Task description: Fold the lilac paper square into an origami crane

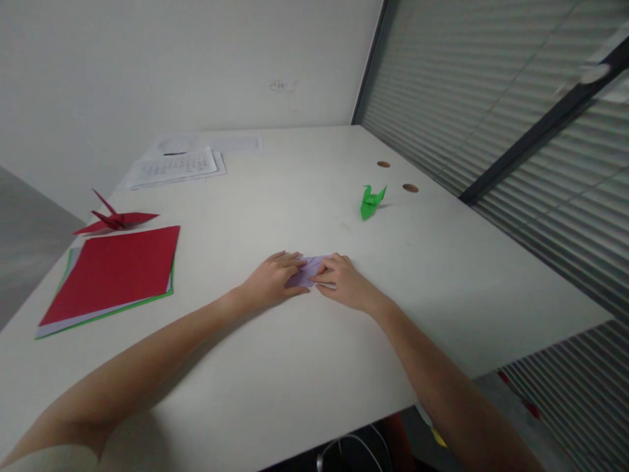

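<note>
A small folded sheet of purple origami paper (307,271) lies on the white table (275,373) in front of me, with crease lines on its face. My left hand (278,278) grips its left side, fingers over the top and thumb at the near edge. On the right side, my right hand (341,280) is closed on the same paper, fingertips and thumb bent in at its edge. Both hands cover the paper's ends, so only its middle shows.
At left lies a stack of square paper with a red sheet (122,269) on top, and a red paper crane (115,219) behind it. A green paper crane (371,202) stands at right near two table holes. Printed sheets (177,165) lie at the back left. Blinds (491,98) line the right side.
</note>
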`<state>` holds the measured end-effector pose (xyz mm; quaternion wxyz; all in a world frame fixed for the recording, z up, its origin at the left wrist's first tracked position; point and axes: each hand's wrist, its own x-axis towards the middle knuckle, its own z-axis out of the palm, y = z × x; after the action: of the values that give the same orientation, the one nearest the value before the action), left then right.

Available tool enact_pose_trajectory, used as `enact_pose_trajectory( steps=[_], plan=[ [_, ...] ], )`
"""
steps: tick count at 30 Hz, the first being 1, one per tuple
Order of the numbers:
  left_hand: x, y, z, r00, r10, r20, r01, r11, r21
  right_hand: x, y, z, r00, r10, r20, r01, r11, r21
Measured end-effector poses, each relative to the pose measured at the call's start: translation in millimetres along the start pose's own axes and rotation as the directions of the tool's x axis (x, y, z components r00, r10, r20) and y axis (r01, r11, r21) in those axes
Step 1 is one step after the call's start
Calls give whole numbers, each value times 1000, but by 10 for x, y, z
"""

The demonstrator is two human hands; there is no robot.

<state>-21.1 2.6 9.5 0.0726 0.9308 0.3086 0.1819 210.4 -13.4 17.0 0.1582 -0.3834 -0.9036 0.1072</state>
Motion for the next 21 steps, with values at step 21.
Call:
enact_pose_trajectory(
  steps=[21],
  plan=[
    [-14,-93,-18,952,292,-97,-297,954,-43,27,67,65,997,-72,-12,73,997,20]
  ],
)
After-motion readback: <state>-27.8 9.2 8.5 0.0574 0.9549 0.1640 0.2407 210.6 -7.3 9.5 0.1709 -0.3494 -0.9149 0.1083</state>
